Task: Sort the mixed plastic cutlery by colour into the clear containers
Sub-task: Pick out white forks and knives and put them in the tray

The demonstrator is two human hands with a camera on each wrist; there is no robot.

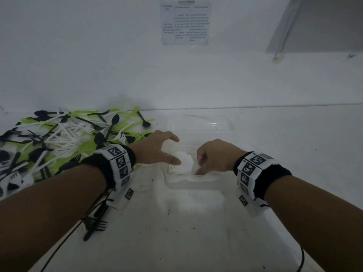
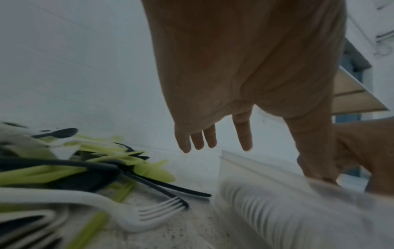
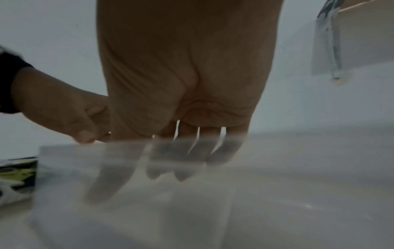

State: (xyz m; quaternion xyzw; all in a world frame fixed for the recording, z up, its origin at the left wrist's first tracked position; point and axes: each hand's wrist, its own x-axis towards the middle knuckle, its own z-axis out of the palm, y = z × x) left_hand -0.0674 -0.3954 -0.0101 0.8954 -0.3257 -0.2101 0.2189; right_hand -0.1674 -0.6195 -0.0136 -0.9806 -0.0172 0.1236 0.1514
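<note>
A mixed pile of black, white and green plastic cutlery covers the table's left side. Right of it stands a small clear container with pale white contents that are too blurred to name. My left hand is spread at its left corner, fingers straight, thumb touching the rim. My right hand reaches down inside the container. Its fingers show blurred through the clear wall, with nothing plainly held.
A second clear container stands behind, against the white wall. A black fork lies alone under my left forearm. A white fork lies at the pile's near edge. A printed sheet hangs on the wall.
</note>
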